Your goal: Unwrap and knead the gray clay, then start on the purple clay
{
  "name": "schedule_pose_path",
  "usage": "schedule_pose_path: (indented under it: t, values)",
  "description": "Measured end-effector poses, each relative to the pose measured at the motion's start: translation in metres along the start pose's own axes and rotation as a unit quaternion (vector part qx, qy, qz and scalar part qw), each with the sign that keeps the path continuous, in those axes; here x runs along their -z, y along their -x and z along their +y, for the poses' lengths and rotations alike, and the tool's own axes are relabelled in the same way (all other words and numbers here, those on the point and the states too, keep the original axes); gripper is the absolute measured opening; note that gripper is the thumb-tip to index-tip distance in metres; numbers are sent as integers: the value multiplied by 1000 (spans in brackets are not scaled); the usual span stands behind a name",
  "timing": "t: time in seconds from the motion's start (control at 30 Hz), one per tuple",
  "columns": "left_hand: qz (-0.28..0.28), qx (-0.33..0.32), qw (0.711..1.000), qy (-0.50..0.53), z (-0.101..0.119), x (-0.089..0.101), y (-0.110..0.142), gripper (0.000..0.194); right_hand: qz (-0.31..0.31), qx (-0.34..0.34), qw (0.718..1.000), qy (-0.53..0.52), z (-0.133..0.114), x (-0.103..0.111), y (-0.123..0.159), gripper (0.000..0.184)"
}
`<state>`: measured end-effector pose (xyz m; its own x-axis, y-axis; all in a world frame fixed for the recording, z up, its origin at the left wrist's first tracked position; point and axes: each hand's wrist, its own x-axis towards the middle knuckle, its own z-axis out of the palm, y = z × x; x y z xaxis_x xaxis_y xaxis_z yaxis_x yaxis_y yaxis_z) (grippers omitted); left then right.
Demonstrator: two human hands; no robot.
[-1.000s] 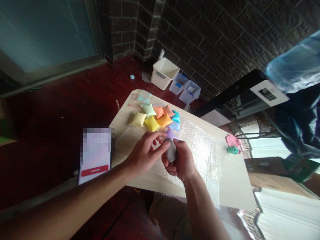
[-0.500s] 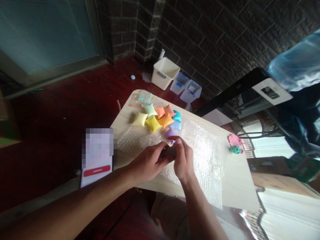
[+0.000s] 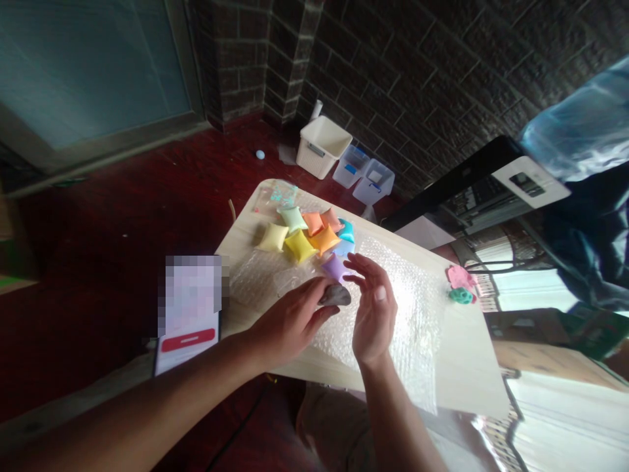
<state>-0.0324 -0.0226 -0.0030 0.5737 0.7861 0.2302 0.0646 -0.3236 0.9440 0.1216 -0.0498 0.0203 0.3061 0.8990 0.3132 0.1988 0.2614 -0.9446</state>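
Observation:
My left hand pinches a dark grey-brown lump of modelling clay between thumb and fingers, above the bubble wrap. Just to the right, my right hand is open, its fingers apart and slightly curled, with nothing in it. Beyond the hands lie several small pillow-shaped packets: a purple packet nearest my fingers, a yellow packet, an orange packet, a cream packet and a pale green packet. A teal packet sits at their right side.
Bubble wrap covers much of the wooden table. Pink clay and green clay lie at the right edge. A phone stands at the left. Storage bins are on the floor by the brick wall.
My right hand has come off the dark clay, moved slightly right and opened. The left hand keeps hold of the lump, which now shows more plainly.

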Motion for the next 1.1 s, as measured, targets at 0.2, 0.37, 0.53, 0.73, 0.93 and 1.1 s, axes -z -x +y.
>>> schedule_pose_path:
  t: [0.2, 0.37, 0.53, 0.73, 0.93, 1.1]
  values:
    - [-83, -15, 996, -33, -8, -7, 8, 17, -171, -28, 980, 93, -8, -2, 7, 42]
    - [-88, 20, 996, -15, -6, -6, 13, 29, -207, -122, 971, 1, -10, -6, 7, 58]
    - [-45, 98, 980, 166, 8, -5, 5, 27, -133, -209, 947, -204, -12, -5, 0, 77]
    - [-46, 214, 928, 300, 6, -16, 8, 27, -90, -130, 984, -84, -8, -4, 4, 58]
    - [-72, 170, 970, 158, 15, -11, 13, 35, -275, -125, 951, 64, -11, -4, 4, 46]
    - [-28, 184, 966, 178, 7, -12, 8, 24, -215, -181, 959, -33, -3, 5, 0, 62]
